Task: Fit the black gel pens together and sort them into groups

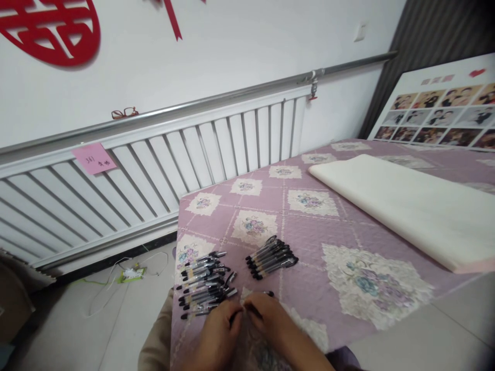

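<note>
My left hand [218,327] and my right hand [268,319] meet at the near edge of a bed covered with a purple flowered quilt [309,232]. Their fingers are curled and pinched together around a dark pen [258,294] whose tip shows just past my right fingers. Something clear and crinkly, perhaps a plastic bag [251,342], lies under both hands. A loose pile of several black pens [204,283] lies just beyond my left hand. A neat bundle of several black pens [273,256] rests farther out, ahead of my right hand.
A folded cream cloth [410,206] lies across the right of the bed. A board of photographs [441,111] leans at the back right. A white radiator cover [135,175] runs along the wall, with red glasses [124,112] on its rail. Cables [127,273] lie on the floor.
</note>
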A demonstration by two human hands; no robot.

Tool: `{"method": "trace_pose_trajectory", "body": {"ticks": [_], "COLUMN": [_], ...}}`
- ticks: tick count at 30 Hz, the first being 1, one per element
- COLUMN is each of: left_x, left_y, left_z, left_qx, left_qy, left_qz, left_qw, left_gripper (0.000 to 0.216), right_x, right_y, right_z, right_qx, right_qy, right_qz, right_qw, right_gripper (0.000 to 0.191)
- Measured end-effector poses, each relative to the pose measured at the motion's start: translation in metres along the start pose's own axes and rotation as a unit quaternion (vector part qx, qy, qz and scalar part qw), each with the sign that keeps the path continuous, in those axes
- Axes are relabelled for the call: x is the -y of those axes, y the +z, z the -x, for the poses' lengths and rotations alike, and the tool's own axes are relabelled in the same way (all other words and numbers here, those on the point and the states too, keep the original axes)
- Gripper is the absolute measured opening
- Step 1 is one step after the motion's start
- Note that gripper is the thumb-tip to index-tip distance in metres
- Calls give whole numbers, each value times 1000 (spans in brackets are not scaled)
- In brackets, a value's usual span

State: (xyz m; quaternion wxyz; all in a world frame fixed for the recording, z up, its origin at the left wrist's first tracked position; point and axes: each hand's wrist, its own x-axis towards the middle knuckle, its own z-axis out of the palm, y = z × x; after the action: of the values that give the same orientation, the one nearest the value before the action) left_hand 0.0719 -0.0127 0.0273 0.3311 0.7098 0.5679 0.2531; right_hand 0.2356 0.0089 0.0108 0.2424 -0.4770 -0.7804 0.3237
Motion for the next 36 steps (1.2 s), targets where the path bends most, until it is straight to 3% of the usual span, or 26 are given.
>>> {"method": "trace_pose_trajectory", "body": {"ticks": [9, 15, 22, 26, 30, 36], "left_x": [-5, -1, 26, 26, 22, 41], "left_y": [-3, -8, -41, -48, -39, -30], "left_z": [-2, -4, -12, -3, 15, 32], "left_qx": [-9, -33, -140, -110, -48, -42], "left_qy": [46, 70, 50, 55, 78, 145], "left_qz": [-51, -40, -19, -54, -99, -221], "left_qw": [998, 996, 989, 991, 991, 964], "left_gripper": [24, 23, 24, 24, 23, 26], "right_x": [-19, -24, -16, -2, 13, 22], "right_y": [-29, -33, -28, -15, 0, 17], "right_z": [5, 7, 5, 1, -7, -19], "right_qx": [-140, -85, -83, -81, -63, -25], "right_qy": [31, 59, 22, -5, -31, -19], "right_qz": [105, 157, 127, 99, 83, 113], "right_qw": [984, 982, 988, 992, 994, 993], "right_gripper": [19, 17, 12, 10, 13, 19]}}
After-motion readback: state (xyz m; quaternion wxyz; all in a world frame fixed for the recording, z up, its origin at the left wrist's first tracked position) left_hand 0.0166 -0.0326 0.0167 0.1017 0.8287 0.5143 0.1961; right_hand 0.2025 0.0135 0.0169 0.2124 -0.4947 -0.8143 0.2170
